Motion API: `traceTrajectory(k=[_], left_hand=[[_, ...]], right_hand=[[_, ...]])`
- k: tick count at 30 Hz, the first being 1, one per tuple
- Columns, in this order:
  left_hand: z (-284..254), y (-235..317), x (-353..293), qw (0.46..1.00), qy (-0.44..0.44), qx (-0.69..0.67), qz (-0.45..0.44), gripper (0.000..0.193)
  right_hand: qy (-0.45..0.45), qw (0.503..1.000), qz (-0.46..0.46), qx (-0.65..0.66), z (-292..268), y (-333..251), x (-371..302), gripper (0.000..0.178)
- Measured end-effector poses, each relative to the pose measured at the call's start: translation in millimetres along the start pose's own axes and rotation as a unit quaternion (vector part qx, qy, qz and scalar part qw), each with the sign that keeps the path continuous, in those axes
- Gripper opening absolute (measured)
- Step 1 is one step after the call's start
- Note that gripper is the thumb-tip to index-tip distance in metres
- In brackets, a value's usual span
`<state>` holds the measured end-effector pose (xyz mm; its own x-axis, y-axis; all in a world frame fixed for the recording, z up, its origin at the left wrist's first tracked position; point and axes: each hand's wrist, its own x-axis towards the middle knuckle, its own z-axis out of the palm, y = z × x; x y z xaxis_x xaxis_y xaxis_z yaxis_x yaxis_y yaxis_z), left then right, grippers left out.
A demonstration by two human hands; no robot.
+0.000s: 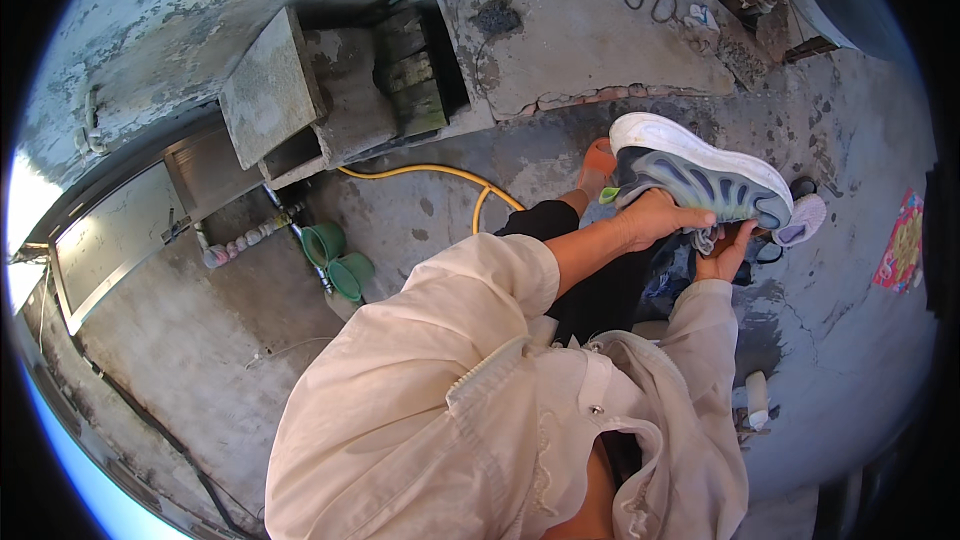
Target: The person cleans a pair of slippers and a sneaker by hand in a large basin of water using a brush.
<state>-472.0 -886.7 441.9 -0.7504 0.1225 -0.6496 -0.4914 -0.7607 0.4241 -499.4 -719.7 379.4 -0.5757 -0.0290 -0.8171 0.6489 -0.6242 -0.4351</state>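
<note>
A grey sneaker [690,180] with a thick white sole is held on its side, sole turned away from me, a bright green tab at its heel. My left hand [652,220] is closed on the upper at the shoe's opening, thumb stretched toward the laces. At the lace area, my right hand [728,254] grips near the toe half, fingers bent against dark grey laces [704,239]. What the right fingertips pinch is partly hidden. Just past the toe, a pale lilac shoe [802,221] is on the ground.
My foot wears an orange slipper [598,162]. A yellow hose [430,168] runs across the concrete beside a concrete trough [350,90]. Green buckets [350,277] hang by a pipe at left. Black-handled scissors [662,2] lie on the far ledge. A colourful packet [902,240] is at right.
</note>
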Motion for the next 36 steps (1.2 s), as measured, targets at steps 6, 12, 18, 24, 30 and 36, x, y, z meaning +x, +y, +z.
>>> traceTrajectory(k=[6, 12, 18, 24, 30, 36], left_hand=[[14.5, -11.9, 14.8, 0.991, 0.056, 0.121, -0.019, 0.045], [39.5, -20.3, 37.4, 0.974, 0.036, 0.225, -0.005, 0.043], [111.3, -15.6, 49.0, 0.978, 0.012, 0.206, -0.038, 0.041], [143.6, -2.9, 81.0, 0.996, 0.029, 0.081, 0.016, 0.037], [196.1, -3.0, 122.4, 0.997, 0.012, 0.072, 0.03, 0.036], [263.1, -15.0, 151.2, 0.999, -0.048, -0.017, 0.004, 0.039]], right_hand=[[0.034, 0.998, 0.028, 0.037, -15.4, -0.5, 13.0, 0.051], [-0.002, 0.995, 0.053, 0.084, -35.6, -23.1, 31.3, 0.045], [-0.061, 0.991, 0.023, 0.117, -58.0, -75.7, 24.3, 0.034], [0.087, 0.995, 0.031, -0.029, -95.6, -130.4, 0.2, 0.03], [0.198, 0.97, 0.039, 0.138, -208.1, -135.5, 0.8, 0.022], [0.177, 0.972, 0.009, 0.155, -285.0, -157.3, 15.2, 0.025]])
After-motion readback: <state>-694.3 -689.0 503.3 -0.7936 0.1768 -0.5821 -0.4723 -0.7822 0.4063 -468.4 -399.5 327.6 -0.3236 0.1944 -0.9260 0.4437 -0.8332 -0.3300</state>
